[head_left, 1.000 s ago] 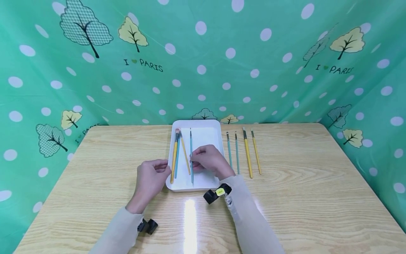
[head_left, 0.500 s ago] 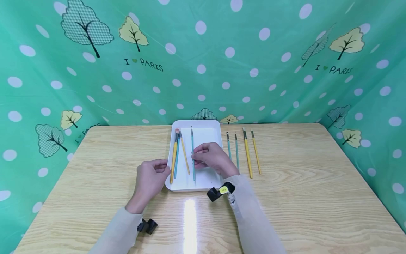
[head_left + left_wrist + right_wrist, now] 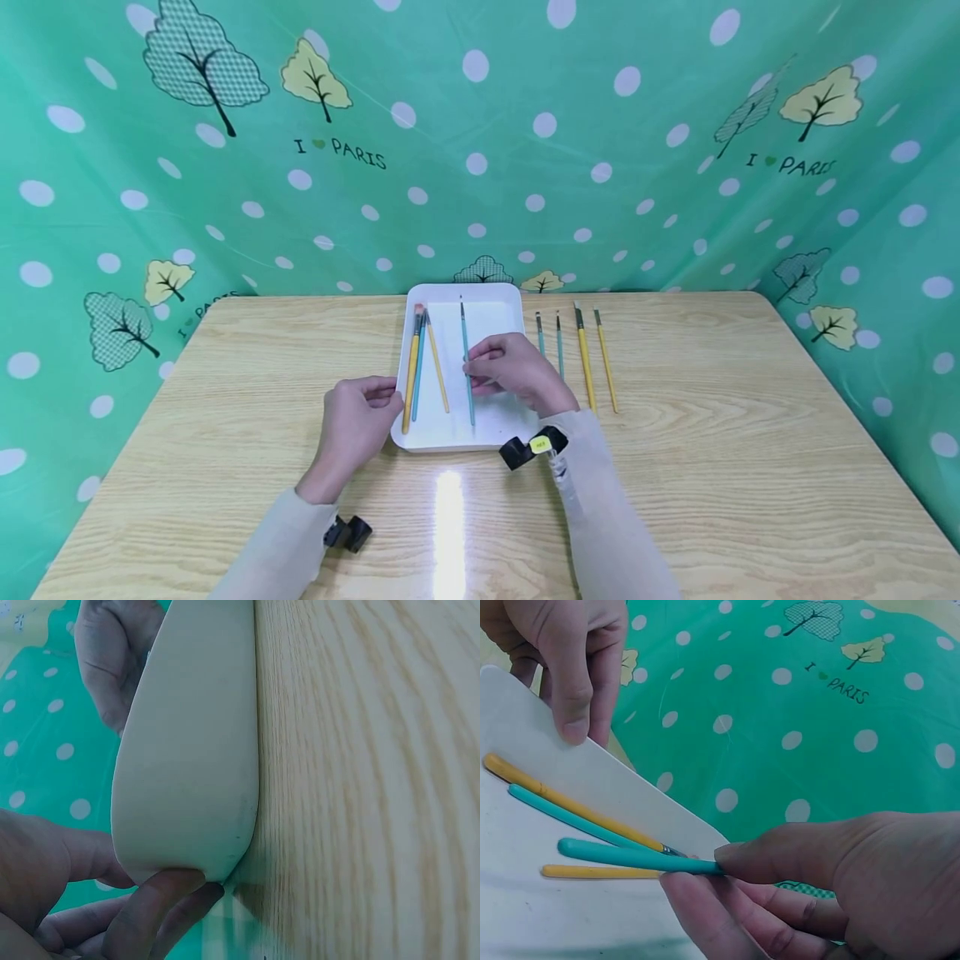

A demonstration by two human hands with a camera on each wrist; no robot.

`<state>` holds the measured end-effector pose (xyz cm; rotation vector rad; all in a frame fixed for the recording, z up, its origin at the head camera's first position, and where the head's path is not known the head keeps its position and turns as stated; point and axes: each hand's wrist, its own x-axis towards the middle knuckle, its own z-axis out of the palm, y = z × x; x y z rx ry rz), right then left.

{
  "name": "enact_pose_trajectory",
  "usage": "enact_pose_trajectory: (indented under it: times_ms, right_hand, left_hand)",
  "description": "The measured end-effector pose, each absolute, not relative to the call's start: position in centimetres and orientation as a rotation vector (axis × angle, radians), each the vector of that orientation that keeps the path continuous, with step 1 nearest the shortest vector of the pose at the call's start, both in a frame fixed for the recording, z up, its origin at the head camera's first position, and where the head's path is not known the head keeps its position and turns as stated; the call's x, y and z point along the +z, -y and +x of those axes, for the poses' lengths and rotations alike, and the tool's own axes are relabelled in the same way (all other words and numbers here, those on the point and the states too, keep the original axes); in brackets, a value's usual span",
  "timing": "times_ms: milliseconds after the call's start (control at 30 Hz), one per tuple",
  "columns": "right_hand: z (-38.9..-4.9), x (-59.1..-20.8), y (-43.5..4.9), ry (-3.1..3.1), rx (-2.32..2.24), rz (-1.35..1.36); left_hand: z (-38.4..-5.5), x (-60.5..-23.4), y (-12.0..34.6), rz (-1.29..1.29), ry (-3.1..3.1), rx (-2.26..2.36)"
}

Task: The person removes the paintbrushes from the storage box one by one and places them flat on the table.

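Note:
Between thumb and fingers my right hand [image 3: 517, 373] pinches a slim teal paintbrush [image 3: 464, 329] over the white tray [image 3: 495, 312]. Its dark bristles point to the far side, and in the right wrist view the teal handle end [image 3: 607, 853] sticks out toward the tray's near side. My left hand [image 3: 356, 427] grips the tray's left wall, thumb over the rim and fingers outside. Along that wall lie a thick yellow paintbrush [image 3: 412, 375], another teal paintbrush [image 3: 419, 375] and a thin yellow paintbrush [image 3: 437, 362].
Right of the tray, two teal paintbrushes [image 3: 559, 342] and two yellow paintbrushes [image 3: 584, 358] lie in a row on the wooden table [image 3: 735, 433], the teal ones partly hidden by my right hand. A green dotted curtain [image 3: 480, 192] hangs behind the table's far edge.
My right hand has shifted right and slightly away with the teal paintbrush, widening the space to the thin yellow one. The left hand and the tray stay where they were.

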<state>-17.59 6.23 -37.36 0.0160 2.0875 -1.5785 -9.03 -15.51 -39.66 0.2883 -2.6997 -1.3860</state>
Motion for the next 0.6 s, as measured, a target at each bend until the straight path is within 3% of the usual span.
enact_pose_trajectory:
  times_ms: [600]
  right_hand:
    - [-18.0, -36.7, -8.6, -2.097, -1.604, -0.018]
  left_hand:
    - [-8.9, -39.9, 15.6, 0.275, 2.689, -1.4]
